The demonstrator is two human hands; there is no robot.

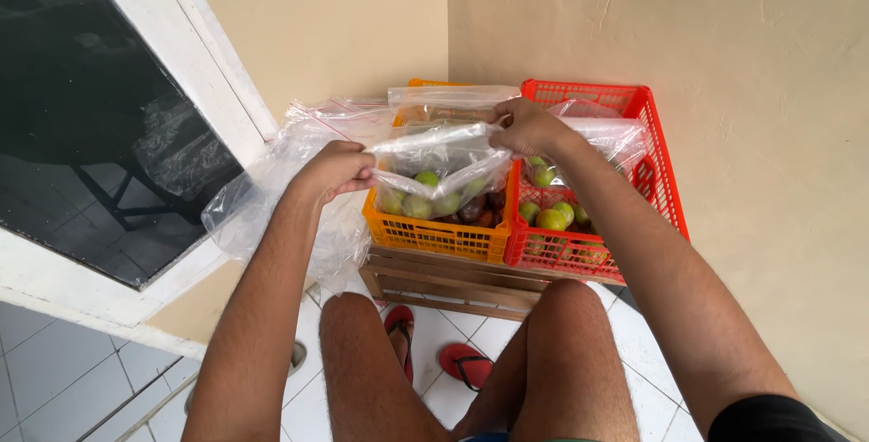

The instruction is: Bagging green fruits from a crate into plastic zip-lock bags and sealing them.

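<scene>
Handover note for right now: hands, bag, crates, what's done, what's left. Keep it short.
Left hand: gripping one edge of the clear plastic bag.
Right hand: gripping the opposite edge; the bag is stretched between both hands above the orange crate.
Bag: several green fruits sit inside.
Orange crate: holds green and dark fruit. Red crate beside it holds green fruit and more bags.
Done: bag partly filled.
Left: fruit remains in both crates; whether the bag's top is sealed cannot be told.

Red crate [665,148] of green fruit beside orange crate [434,236], both atop wooden pallet [453,286]. Red sandals [466,365] on white tiles. Dark window [81,116] at left.
</scene>
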